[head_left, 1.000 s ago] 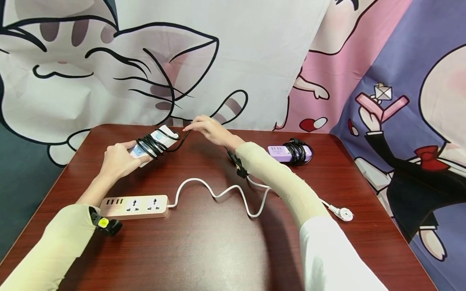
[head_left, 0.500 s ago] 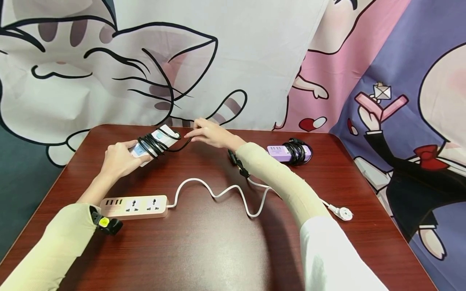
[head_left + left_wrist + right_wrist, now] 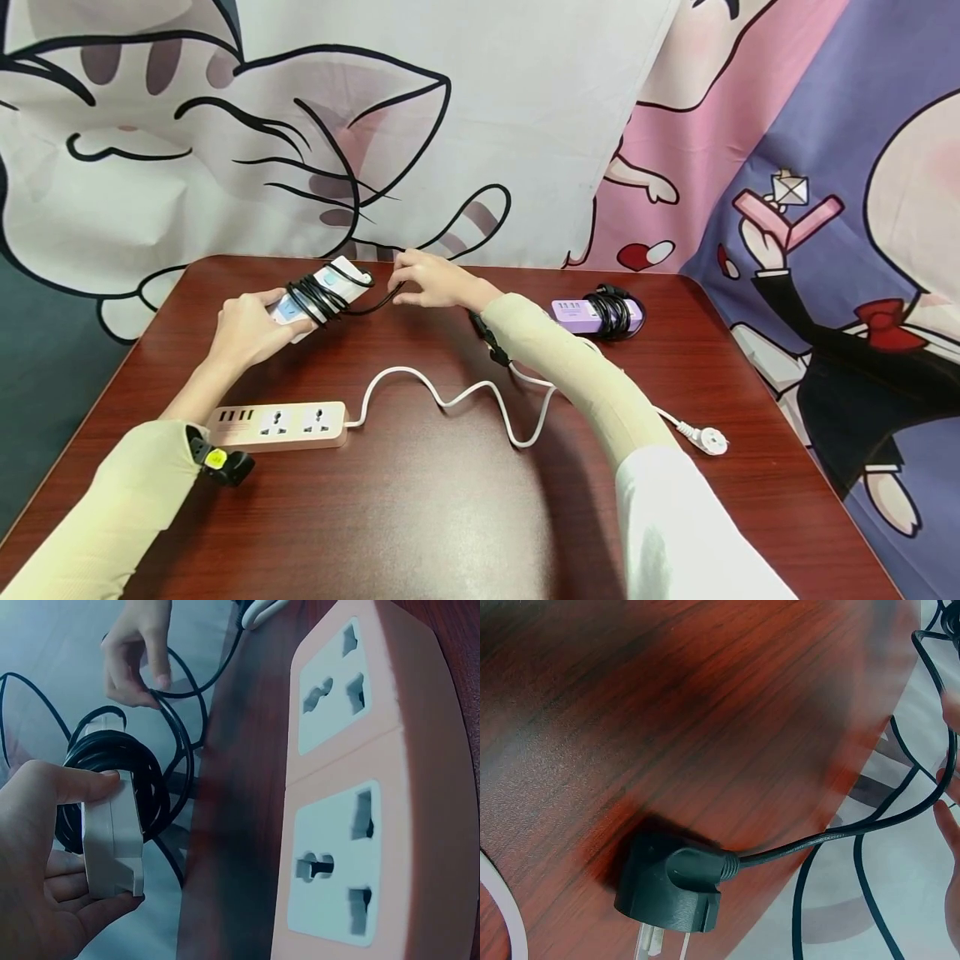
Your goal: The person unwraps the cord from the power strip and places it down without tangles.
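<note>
My left hand (image 3: 243, 332) grips one end of a white power strip (image 3: 347, 275) and holds it tilted at the table's back left. Several loops of black cord (image 3: 112, 754) are wound around the strip. To the right, my right hand (image 3: 433, 279) pinches the free stretch of this cord between thumb and fingers, as the left wrist view shows. The cord runs on to a black plug (image 3: 671, 881) with metal prongs, hanging below the right forearm in the right wrist view. Only the edge of the right hand's fingers shows there.
A cream power strip (image 3: 277, 427) lies near the left forearm. Its white cord (image 3: 465, 396) snakes right to a white plug (image 3: 708, 441), partly under the right arm. A purple power strip (image 3: 576, 315) wrapped in black cord sits back right. Printed curtains hang behind the table (image 3: 405, 500).
My right hand has shifted slightly right and down, its fingers curling in more, and the cord between the hands has moved with it. The left hand and its power strip stay almost still.
</note>
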Demonstrator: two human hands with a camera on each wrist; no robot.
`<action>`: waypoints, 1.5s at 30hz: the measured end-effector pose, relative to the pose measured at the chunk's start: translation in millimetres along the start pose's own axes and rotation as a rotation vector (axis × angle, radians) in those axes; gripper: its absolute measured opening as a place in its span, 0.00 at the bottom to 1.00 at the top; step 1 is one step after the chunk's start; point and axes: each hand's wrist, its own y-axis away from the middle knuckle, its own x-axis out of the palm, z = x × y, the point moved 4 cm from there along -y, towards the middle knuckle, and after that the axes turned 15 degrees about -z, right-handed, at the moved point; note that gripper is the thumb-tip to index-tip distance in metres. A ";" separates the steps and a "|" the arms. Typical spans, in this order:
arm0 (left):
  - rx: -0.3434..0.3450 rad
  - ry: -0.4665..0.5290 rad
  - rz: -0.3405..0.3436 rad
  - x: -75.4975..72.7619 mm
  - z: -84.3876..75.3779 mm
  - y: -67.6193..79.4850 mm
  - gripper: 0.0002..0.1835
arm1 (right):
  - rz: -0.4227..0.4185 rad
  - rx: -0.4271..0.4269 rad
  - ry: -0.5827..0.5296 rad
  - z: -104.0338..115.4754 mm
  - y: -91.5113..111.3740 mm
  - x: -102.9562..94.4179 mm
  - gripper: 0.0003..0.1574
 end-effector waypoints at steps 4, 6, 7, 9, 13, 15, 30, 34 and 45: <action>-0.006 -0.002 0.011 0.4 -0.8 0.7 0.40 | -0.005 -0.014 0.026 0.3 -1.2 3.2 0.11; -0.010 -0.003 0.021 0.8 -1.2 1.1 0.40 | -0.010 -0.019 0.073 1.0 -1.9 2.9 0.09; -0.011 -0.003 0.024 1.1 -1.3 1.3 0.40 | -0.013 -0.020 0.103 1.1 -2.4 2.8 0.09; -0.009 -0.002 0.029 1.5 -1.7 1.5 0.39 | -0.023 -0.019 0.169 1.4 -3.4 2.6 0.10; -0.002 0.000 0.026 1.7 -1.6 2.3 0.38 | -0.056 0.007 0.263 3.1 -5.9 2.0 0.12; -0.002 -0.001 0.024 1.8 -1.6 2.6 0.38 | -0.068 0.043 0.280 4.1 -7.4 1.3 0.12; 0.006 -0.005 0.052 5.2 -3.8 4.0 0.39 | -0.220 0.363 0.257 -3.0 -12.4 -17.1 0.12; 0.011 -0.005 0.051 6.7 -1.5 4.5 0.38 | -0.273 0.400 0.222 -4.2 -11.3 -20.7 0.12; 0.011 -0.008 0.041 9.5 6.2 1.9 0.35 | -0.328 0.423 0.149 -1.5 -7.2 -34.2 0.11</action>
